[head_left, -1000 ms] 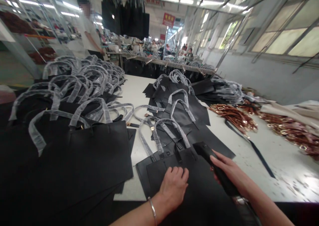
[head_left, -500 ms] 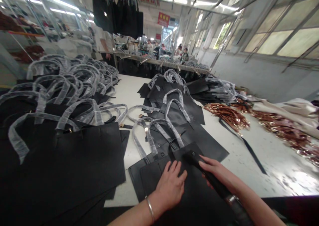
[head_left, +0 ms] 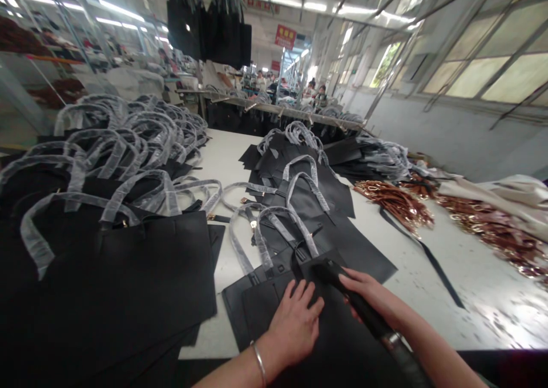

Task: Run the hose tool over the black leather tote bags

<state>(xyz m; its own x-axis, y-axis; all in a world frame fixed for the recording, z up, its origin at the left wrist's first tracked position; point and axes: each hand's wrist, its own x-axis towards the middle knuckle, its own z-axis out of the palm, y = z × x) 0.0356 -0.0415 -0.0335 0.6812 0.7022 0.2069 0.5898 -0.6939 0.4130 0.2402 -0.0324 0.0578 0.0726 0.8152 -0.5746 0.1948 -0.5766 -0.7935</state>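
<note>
A black tote bag point(head_left: 265, 302) lies at the table's front, its handles point(head_left: 268, 228) wrapped in clear plastic film. My left hand point(head_left: 295, 319), a silver bangle at the wrist, presses down on the bag below the handles with fingers spread and slightly bent. In my right hand point(head_left: 370, 296) is a long black tool point(head_left: 363, 305) with a shiny metal collar point(head_left: 391, 340); my fingers wrap around it. Its far end points toward the bag's top edge, over the black panel, and I cannot tell whether it touches. The tool's near end is dark and blurred.
Black bags with wrapped handles point(head_left: 141, 131) are heaped at left; more black bags point(head_left: 299, 154) lie ahead. Brown straps with metal clasps point(head_left: 396, 202) and a loose black strap point(head_left: 422, 254) lie right on the white table point(head_left: 462, 234). Black bags point(head_left: 209, 31) hang overhead.
The whole view has shifted slightly to the right and down. Both hands stay nearly in place on the bag, and the right hand still holds the black tool.
</note>
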